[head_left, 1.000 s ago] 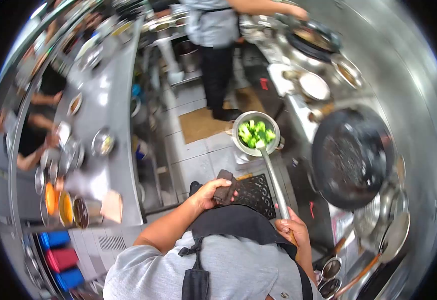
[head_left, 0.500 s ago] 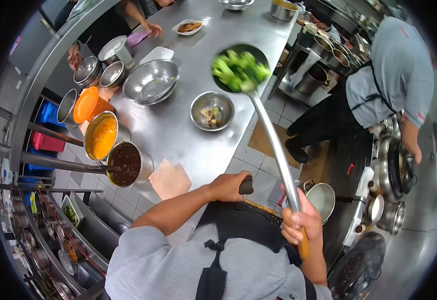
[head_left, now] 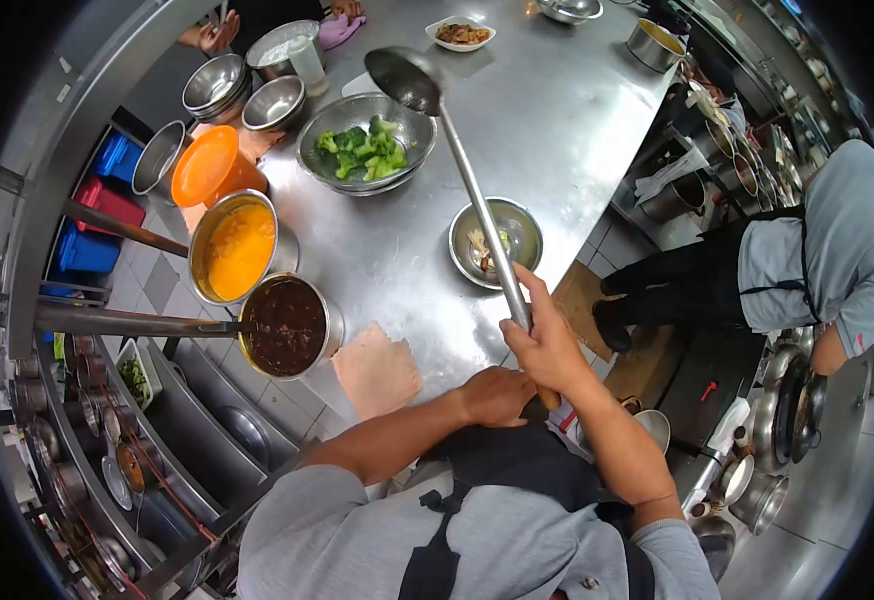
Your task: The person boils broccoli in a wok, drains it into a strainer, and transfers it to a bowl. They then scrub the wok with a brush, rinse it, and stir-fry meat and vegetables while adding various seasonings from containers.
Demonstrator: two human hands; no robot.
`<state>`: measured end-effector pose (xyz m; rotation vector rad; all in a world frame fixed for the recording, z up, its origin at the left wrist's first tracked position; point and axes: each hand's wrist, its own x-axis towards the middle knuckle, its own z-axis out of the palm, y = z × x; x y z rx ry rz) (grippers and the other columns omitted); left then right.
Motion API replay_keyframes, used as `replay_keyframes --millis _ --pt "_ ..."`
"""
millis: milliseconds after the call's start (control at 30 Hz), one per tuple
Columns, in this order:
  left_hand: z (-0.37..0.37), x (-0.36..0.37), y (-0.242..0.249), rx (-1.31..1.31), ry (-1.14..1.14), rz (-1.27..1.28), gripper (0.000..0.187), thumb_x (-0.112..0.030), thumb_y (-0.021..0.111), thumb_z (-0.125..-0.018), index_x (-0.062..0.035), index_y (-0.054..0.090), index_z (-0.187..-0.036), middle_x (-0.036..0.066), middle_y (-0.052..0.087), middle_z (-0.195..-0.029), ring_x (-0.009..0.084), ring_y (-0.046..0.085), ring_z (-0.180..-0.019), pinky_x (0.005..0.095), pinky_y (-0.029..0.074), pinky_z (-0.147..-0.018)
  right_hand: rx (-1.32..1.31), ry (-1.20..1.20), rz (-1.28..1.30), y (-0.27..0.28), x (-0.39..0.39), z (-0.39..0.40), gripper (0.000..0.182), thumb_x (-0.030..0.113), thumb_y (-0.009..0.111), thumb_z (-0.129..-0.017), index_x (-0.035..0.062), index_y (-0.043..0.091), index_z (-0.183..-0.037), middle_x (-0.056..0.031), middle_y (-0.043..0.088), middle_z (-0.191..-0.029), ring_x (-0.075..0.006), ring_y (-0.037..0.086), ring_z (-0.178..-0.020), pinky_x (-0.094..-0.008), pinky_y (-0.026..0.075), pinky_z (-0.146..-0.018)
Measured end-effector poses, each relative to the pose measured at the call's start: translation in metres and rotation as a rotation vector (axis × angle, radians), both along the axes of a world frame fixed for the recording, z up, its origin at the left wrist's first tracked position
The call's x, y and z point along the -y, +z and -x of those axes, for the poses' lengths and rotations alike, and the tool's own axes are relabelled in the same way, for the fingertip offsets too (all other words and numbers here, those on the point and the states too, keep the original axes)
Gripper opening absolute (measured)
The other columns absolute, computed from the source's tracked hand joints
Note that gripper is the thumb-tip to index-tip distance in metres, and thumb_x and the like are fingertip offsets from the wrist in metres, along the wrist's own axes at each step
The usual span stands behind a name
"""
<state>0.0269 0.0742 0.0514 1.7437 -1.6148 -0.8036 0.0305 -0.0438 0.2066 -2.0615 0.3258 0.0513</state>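
My right hand (head_left: pixel 545 345) is wrapped round the long handle of a ladle (head_left: pixel 477 190), whose bowl is raised beyond the colander's far edge and holds no broccoli. Broccoli florets (head_left: pixel 362 150) lie inside the metal colander (head_left: pixel 419 130). Close below my right hand, my left hand (head_left: pixel 497 396) is closed on a dark handle, mostly hidden; what it belongs to cannot be made out. Under the ladle's handle stands a small steel bowl (head_left: pixel 529 222) with pale pieces and some green in it.
Left of the table's near end are a pot of orange liquid (head_left: pixel 242 255), a pot of dark sauce (head_left: pixel 287 325) and an orange container (head_left: pixel 207 168). A folded cloth (head_left: pixel 377 370) lies near. Another person (head_left: pixel 792 260) works at right; another person's hand (head_left: pixel 219 35) shows at top left.
The broccoli has gone from the ladle into the colander. My right hand and the ladle have swung left, and both hands are now close together.
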Motion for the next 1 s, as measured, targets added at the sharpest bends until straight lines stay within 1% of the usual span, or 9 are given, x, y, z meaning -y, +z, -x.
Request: replay_keyframes --millis 133,233,367,533,633,800,833,933,1000 --pt "-0.004 0.003 0.010 0.005 -0.064 -0.094 0.055 -0.028 0.080 -0.071 -0.0056 0.059 -0.117 0.017 0.067 -0.101 0.0371 0.066 -0.096 0.0468 0.053 -0.084 -0.077 -0.186 -1.026 0.013 0.015 0.032 0.066 0.005 0.058 -0.093 0.0141 0.027 -0.151 -0.0023 0.047 -0.065 -0.0120 0.044 -0.040 -0.0268 0.037 -0.039" --pt "-0.006 0.005 0.028 -0.023 -0.038 -0.097 0.067 -0.026 0.080 -0.071 -0.0073 0.053 -0.129 0.017 0.066 -0.101 0.0388 0.065 -0.096 0.0476 0.052 -0.083 0.019 -0.335 -1.344 0.029 0.029 0.081 0.069 0.004 0.062 -0.090 0.0125 0.028 -0.150 -0.0030 0.043 -0.063 -0.0113 0.041 -0.039 -0.0268 0.037 -0.039" --pt "-0.002 0.008 0.023 0.056 -0.086 -0.063 0.082 -0.027 0.082 -0.070 -0.0073 0.043 -0.139 0.016 0.066 -0.101 0.0369 0.067 -0.091 0.0469 0.053 -0.080 0.092 -0.563 -1.305 0.029 0.033 0.186 0.073 0.003 0.063 -0.087 0.0118 0.028 -0.150 -0.0034 0.042 -0.063 -0.0110 0.040 -0.039 -0.0258 0.037 -0.038" --pt "0.016 0.038 0.031 -0.052 -0.114 -0.339 0.082 -0.023 0.076 -0.072 -0.0070 0.038 -0.144 0.026 0.063 -0.122 0.0451 0.061 -0.110 0.0481 0.050 -0.092 0.194 -0.941 -1.235 0.012 -0.018 0.332 0.075 0.003 0.065 -0.083 0.0092 0.029 -0.149 -0.0052 0.047 -0.067 -0.0111 0.041 -0.039 -0.0243 0.036 -0.039" --pt "0.058 0.059 0.014 0.007 -0.189 -0.389 0.087 -0.026 0.074 -0.073 -0.0102 0.033 -0.148 0.025 0.064 -0.122 0.0441 0.062 -0.112 0.0455 0.050 -0.096 0.251 -1.200 -1.206 -0.003 -0.077 0.416 0.067 0.004 0.070 -0.079 0.0079 0.042 -0.139 -0.0019 0.048 -0.072 -0.0079 0.042 -0.053 -0.0204 0.035 -0.047" --pt "0.194 0.095 0.025 -0.040 -0.605 -0.417 0.090 -0.023 0.077 -0.070 -0.0122 0.035 -0.149 0.022 0.064 -0.124 0.0415 0.063 -0.113 0.0440 0.050 -0.096 0.516 -1.592 -1.054 0.019 -0.177 0.522 0.077 0.004 0.074 -0.075 0.0070 0.038 -0.142 -0.0018 0.052 -0.072 -0.0076 0.046 -0.053 -0.0207 0.034 -0.043" --pt "0.227 0.102 0.033 -0.070 -0.671 -0.347 0.090 -0.022 0.077 -0.070 -0.0122 0.035 -0.149 0.022 0.064 -0.124 0.0414 0.063 -0.112 0.0440 0.050 -0.096 0.527 -1.598 -0.970 0.023 -0.189 0.542 0.078 0.005 0.072 -0.081 0.0112 0.032 -0.148 -0.0019 0.053 -0.074 -0.0095 0.046 -0.044 -0.0238 0.038 -0.042" --pt "0.335 0.114 0.082 -0.192 -0.884 -0.162 0.088 -0.016 0.076 -0.068 -0.0109 0.037 -0.147 0.023 0.065 -0.120 0.0407 0.065 -0.108 0.0432 0.051 -0.093 0.613 -1.672 -0.510 0.035 -0.215 0.581 0.085 0.002 0.070 -0.084 0.0121 0.023 -0.155 -0.0024 0.055 -0.078 -0.0089 0.050 -0.052 -0.0237 0.040 -0.045" --pt "0.406 0.124 0.127 -0.103 -1.062 -0.037 0.087 -0.015 0.078 -0.065 -0.0087 0.041 -0.144 0.023 0.063 -0.124 0.0401 0.058 -0.120 0.0441 0.045 -0.102 0.726 -1.718 -0.377 0.038 -0.211 0.605 0.088 0.005 0.070 -0.085 0.0114 0.019 -0.157 -0.0028 0.055 -0.078 -0.0081 0.052 -0.054 -0.0230 0.042 -0.048"
